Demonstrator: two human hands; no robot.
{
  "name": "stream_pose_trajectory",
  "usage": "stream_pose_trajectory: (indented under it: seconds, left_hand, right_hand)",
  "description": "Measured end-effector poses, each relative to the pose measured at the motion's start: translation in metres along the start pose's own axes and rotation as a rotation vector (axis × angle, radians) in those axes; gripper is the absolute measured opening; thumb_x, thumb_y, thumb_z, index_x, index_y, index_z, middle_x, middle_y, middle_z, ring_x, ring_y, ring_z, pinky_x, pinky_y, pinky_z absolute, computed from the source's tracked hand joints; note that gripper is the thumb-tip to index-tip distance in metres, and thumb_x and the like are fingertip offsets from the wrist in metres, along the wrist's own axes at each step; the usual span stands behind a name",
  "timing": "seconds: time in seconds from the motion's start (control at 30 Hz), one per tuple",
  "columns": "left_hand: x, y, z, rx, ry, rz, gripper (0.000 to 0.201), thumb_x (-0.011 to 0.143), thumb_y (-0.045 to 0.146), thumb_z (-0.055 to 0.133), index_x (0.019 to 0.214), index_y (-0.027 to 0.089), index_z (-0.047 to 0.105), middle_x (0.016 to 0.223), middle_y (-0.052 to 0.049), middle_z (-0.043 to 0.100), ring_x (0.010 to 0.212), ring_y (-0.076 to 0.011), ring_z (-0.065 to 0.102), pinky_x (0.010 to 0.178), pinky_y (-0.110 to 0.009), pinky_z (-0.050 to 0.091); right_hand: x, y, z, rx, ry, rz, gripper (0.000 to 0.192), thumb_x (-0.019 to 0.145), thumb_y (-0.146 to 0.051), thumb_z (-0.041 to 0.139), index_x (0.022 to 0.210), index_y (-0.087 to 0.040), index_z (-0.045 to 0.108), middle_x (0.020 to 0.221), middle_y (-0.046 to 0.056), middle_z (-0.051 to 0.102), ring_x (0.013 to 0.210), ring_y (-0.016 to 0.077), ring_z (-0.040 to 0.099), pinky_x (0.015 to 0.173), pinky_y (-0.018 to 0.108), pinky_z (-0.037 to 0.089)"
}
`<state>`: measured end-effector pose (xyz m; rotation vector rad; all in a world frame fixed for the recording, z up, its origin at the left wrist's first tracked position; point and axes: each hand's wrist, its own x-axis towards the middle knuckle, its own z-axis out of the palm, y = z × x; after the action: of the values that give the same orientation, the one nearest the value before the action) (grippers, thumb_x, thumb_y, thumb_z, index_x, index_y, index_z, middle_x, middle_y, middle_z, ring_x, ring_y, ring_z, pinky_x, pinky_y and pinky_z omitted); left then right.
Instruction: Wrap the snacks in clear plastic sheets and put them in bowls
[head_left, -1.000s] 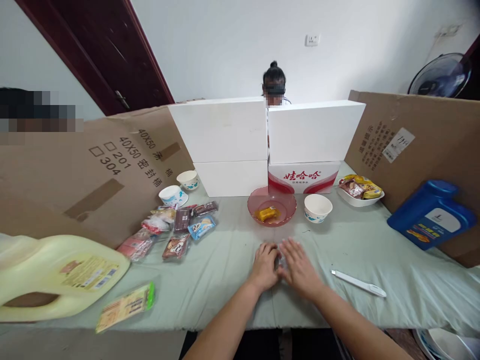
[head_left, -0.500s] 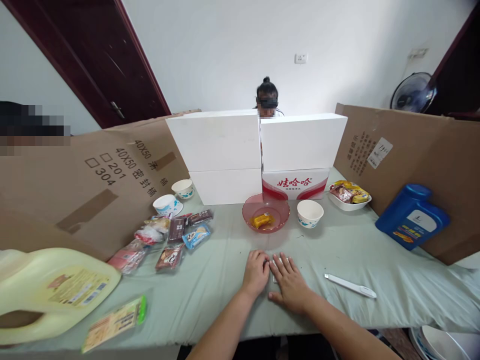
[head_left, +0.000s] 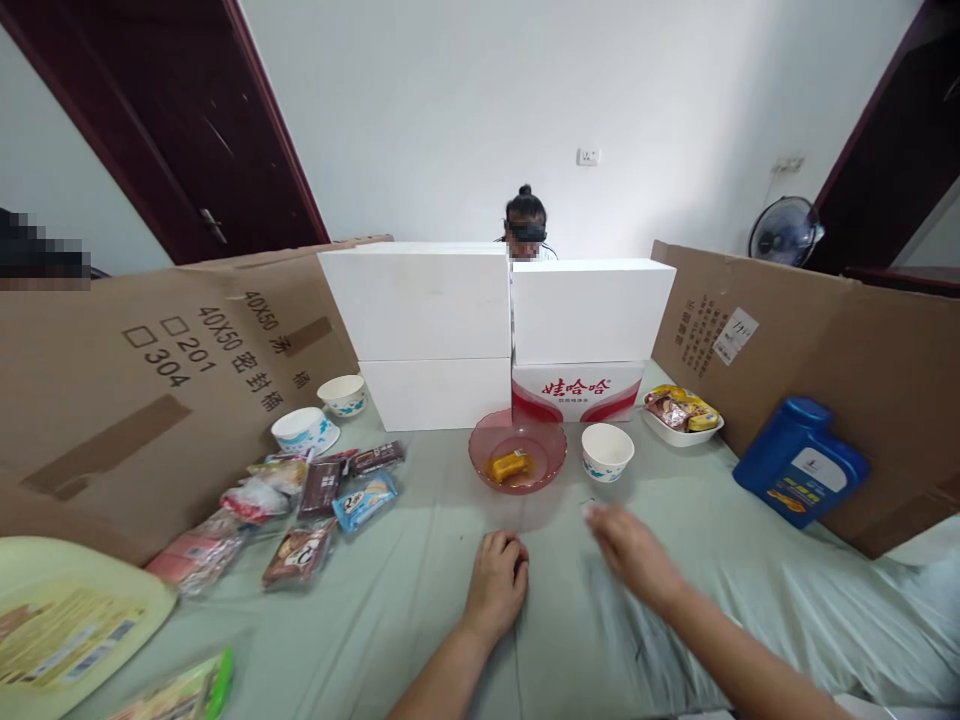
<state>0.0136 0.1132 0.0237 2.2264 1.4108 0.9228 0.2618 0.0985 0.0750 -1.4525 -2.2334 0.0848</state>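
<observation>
My left hand [head_left: 496, 585] rests on the pale green cloth with its fingers curled in; whatever lies under them, if anything, is hidden. Blurred by motion, my right hand [head_left: 637, 560] is over the cloth in front of the white paper bowl [head_left: 607, 453]. Its fingertips are pressed together around something small and pale that I cannot make out. Beyond my hands stands a pink translucent bowl [head_left: 480, 462] with a yellow wrapped snack [head_left: 510, 466] inside. The paper bowl, with blue print, stands just right of it.
Several wrapped snacks [head_left: 322, 487] and two paper bowls [head_left: 306, 430] are on the left, near a yellow jug [head_left: 82, 620]. White boxes [head_left: 435, 310] form a barrier, with a person [head_left: 526, 225] behind. At right are a snack dish [head_left: 682, 432] and a blue bottle [head_left: 801, 465].
My right hand has lifted away from beside my left hand and moved right and forward, its flat fingers now drawn together. The white slim tool is now out of sight. The view has shifted slightly.
</observation>
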Motion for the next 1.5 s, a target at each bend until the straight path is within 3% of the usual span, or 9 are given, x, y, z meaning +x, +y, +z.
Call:
stream_pose_trajectory:
  seconds: [0.07,0.17,0.3,0.5,0.8,0.93,1.27,1.4,1.5]
  left_hand:
    - [0.0,0.001,0.0,0.0,-0.005,-0.003,0.017,0.076,0.006,0.048,0.079,0.019,0.058,0.095,-0.007,0.057,0.097,-0.0243,0.051,0.086,-0.043,0.044]
    - [0.0,0.003,0.0,0.001,-0.004,-0.001,0.017,0.075,0.006,0.049,0.079,0.019,0.059,0.095,-0.007,0.057,0.097,-0.0244,0.052,0.085,-0.042,0.045]
    - [0.0,0.003,-0.001,-0.003,0.004,-0.005,0.018,0.073,0.005,0.05,0.078,0.019,0.059,0.095,-0.007,0.058,0.096,-0.024,0.053,0.084,-0.041,0.045]
    - [0.0,0.003,-0.003,-0.025,-0.008,-0.01,0.018,0.073,0.004,0.049,0.078,0.019,0.058,0.096,-0.007,0.058,0.097,-0.0241,0.052,0.085,-0.042,0.046]
    - [0.002,-0.001,-0.002,-0.058,-0.014,-0.011,0.017,0.075,0.006,0.048,0.076,0.02,0.058,0.096,-0.007,0.058,0.097,-0.0249,0.052,0.084,-0.043,0.046]
    - [0.001,0.002,-0.003,-0.052,-0.003,-0.012,0.017,0.075,0.006,0.049,0.076,0.02,0.059,0.095,-0.007,0.059,0.097,-0.0242,0.052,0.085,-0.041,0.047]
    - [-0.002,0.004,0.003,-0.05,0.033,-0.039,0.017,0.069,0.004,0.055,0.075,0.02,0.061,0.095,-0.006,0.059,0.098,-0.024,0.051,0.087,-0.04,0.046]
    - [-0.003,0.003,0.01,-0.113,0.107,-0.086,0.026,0.069,0.005,0.054,0.089,0.02,0.06,0.101,-0.007,0.059,0.1,-0.0239,0.052,0.09,-0.041,0.047]
    - [0.001,-0.003,-0.004,-0.119,0.296,-0.13,0.039,0.072,0.006,0.05,0.108,0.019,0.053,0.113,-0.01,0.056,0.108,-0.0232,0.051,0.096,-0.042,0.044]
  right_hand:
    - [0.043,0.025,-0.032,-0.133,0.013,0.251,0.036,0.095,-0.02,0.038,0.125,-0.021,0.058,0.129,0.009,0.059,0.121,0.0197,0.052,0.103,0.036,0.041]
    - [0.102,0.056,-0.056,-0.183,-0.044,0.372,0.033,0.096,-0.022,0.04,0.123,-0.017,0.058,0.127,0.012,0.059,0.121,0.0225,0.051,0.102,0.038,0.041]
    - [0.144,0.077,-0.04,-0.195,-0.305,0.476,0.029,0.093,-0.034,0.054,0.116,-0.017,0.058,0.118,0.009,0.06,0.103,0.0205,0.059,0.089,0.042,0.05]
    - [0.159,0.08,-0.02,-0.201,-0.572,0.48,0.032,0.093,-0.037,0.054,0.119,-0.018,0.056,0.121,0.007,0.058,0.101,0.0193,0.059,0.086,0.04,0.052]
    - [0.121,0.045,-0.033,-0.387,-0.421,0.427,0.037,0.096,-0.046,0.044,0.106,-0.017,0.064,0.107,0.01,0.066,0.103,0.023,0.06,0.092,0.043,0.043]
    - [0.097,0.034,-0.029,-0.458,-0.37,0.365,0.029,0.094,-0.034,0.047,0.103,-0.015,0.066,0.102,0.014,0.07,0.105,0.0258,0.06,0.089,0.037,0.037]
    - [0.057,0.067,-0.054,-0.646,-0.261,0.268,0.031,0.085,-0.007,0.038,0.097,-0.009,0.067,0.095,0.02,0.07,0.096,0.0318,0.062,0.083,0.046,0.039]
    - [0.039,0.065,-0.03,-0.62,0.08,0.116,0.036,0.086,-0.024,0.04,0.108,-0.011,0.065,0.112,0.023,0.065,0.103,0.0368,0.06,0.084,0.053,0.045]
    - [0.011,0.032,0.002,-0.277,-0.038,0.036,0.04,0.089,-0.042,0.04,0.107,-0.018,0.067,0.101,0.015,0.071,0.09,0.0295,0.067,0.081,0.044,0.053]
